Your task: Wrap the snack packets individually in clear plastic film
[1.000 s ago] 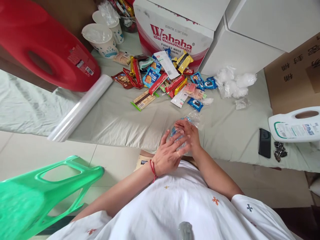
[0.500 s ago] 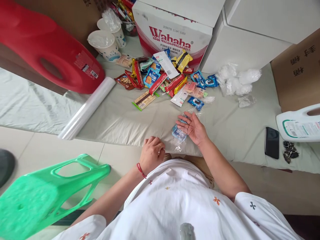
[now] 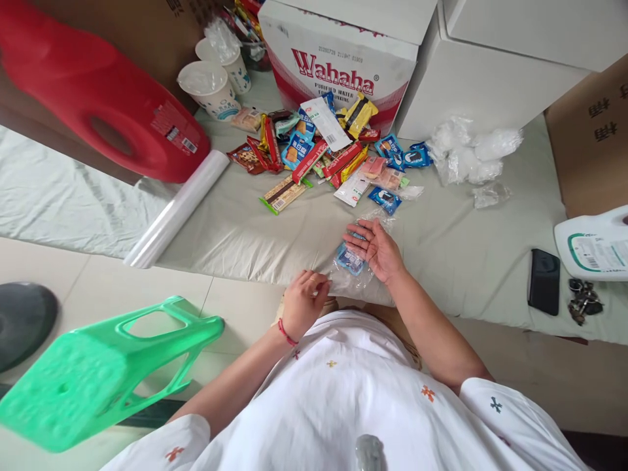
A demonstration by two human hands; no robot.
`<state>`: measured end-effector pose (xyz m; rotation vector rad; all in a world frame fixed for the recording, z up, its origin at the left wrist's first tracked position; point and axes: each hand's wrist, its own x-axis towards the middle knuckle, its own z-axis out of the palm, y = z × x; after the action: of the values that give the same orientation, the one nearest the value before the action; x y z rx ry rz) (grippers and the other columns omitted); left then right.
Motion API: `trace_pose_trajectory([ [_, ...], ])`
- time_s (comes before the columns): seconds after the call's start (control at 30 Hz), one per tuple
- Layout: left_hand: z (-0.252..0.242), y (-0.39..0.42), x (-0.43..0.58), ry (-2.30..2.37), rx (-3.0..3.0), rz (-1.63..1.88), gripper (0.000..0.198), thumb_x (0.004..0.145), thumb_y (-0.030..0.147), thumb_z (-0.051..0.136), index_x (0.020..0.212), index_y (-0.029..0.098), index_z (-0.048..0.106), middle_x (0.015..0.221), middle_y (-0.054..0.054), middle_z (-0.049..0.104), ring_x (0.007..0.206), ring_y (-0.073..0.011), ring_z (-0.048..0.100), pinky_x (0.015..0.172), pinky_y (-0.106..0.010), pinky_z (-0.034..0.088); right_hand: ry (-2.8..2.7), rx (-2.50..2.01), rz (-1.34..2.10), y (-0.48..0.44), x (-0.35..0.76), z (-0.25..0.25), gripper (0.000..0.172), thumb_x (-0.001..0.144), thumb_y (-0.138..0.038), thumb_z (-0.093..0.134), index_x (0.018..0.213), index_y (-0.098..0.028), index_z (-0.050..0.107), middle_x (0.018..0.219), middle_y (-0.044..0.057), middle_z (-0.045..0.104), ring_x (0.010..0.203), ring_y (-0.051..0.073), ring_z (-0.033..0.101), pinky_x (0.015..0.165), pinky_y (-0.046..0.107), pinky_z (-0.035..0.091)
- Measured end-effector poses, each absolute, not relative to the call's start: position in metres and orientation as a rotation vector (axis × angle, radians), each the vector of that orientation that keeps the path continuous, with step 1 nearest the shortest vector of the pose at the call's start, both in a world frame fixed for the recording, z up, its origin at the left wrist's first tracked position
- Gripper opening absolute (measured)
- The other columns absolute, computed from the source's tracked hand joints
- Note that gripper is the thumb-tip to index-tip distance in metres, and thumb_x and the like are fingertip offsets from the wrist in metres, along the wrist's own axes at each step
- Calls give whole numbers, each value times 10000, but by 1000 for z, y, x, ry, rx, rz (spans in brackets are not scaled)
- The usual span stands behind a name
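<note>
Clear plastic film (image 3: 360, 280) encloses a small blue snack packet (image 3: 348, 260) at the near edge of the pale sheet (image 3: 245, 229). The open-palmed right hand (image 3: 380, 252) rests its fingers on it, and the left hand (image 3: 301, 299) pinches the film's corner. Pulling evenly, taut and flat, should avoid wrinkles. The packet's long axis appears to run diagonally, near-left to far-right.
</note>
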<state>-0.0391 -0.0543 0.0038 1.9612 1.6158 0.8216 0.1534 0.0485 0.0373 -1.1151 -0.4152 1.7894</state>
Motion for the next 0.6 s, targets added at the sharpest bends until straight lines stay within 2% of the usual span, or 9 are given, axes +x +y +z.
trace_pose_trajectory([
  [0.1,7,-65,-54,1717,1760,886,173,974,270,560,817,216,611,727,2,617,695,-160,573,674,-290,459,-421,-1113,1791,48,155,37,366,993,-569,585,1031,-212,658,1129,81,774,995,220,769,936,391,608],
  [0.2,8,-74,-59,1846,1737,906,156,966,244,547,813,223,570,725,6,595,710,-169,567,696,-299,464,-422,-1112,1793,48,155,38,362,994,-564,587,1021,-211,663,1124,80,776,999,224,769,948,402,607],
  [0.27,8,-75,-53,1868,1867,977,83,952,278,590,898,216,584,831,-32,636,808,-203,592,762,-338,480,-426,-1114,1793,48,155,38,359,1004,-556,574,1020,-209,664,1120,77,778,999,222,770,943,397,609],
  [0.37,9,-66,-38,1830,2161,922,278,924,349,670,1144,188,618,1107,-134,679,998,-282,601,845,-420,462,-437,-1121,1783,47,153,38,359,1013,-550,559,1018,-206,663,1126,80,776,996,220,771,927,382,613],
  [0.4,9,-61,-34,1801,2243,844,286,932,334,662,1179,193,630,1139,-144,685,1017,-295,601,846,-431,448,-440,-1125,1778,47,153,38,361,1010,-553,564,1014,-206,663,1127,83,776,994,221,772,923,380,614],
  [0.5,6,-48,-36,1654,2381,654,165,983,228,564,1084,225,695,982,-98,722,899,-259,618,786,-411,418,-439,-1130,1774,48,153,37,362,1001,-561,575,1008,-209,660,1120,85,777,991,223,772,920,381,614],
  [0.6,0,-48,-62,1473,2416,662,201,1008,191,508,1017,230,704,865,-55,720,780,-205,607,730,-371,422,-442,-1126,1785,49,153,37,357,1017,-552,545,1015,-214,657,1103,74,782,989,220,773,926,385,612],
])
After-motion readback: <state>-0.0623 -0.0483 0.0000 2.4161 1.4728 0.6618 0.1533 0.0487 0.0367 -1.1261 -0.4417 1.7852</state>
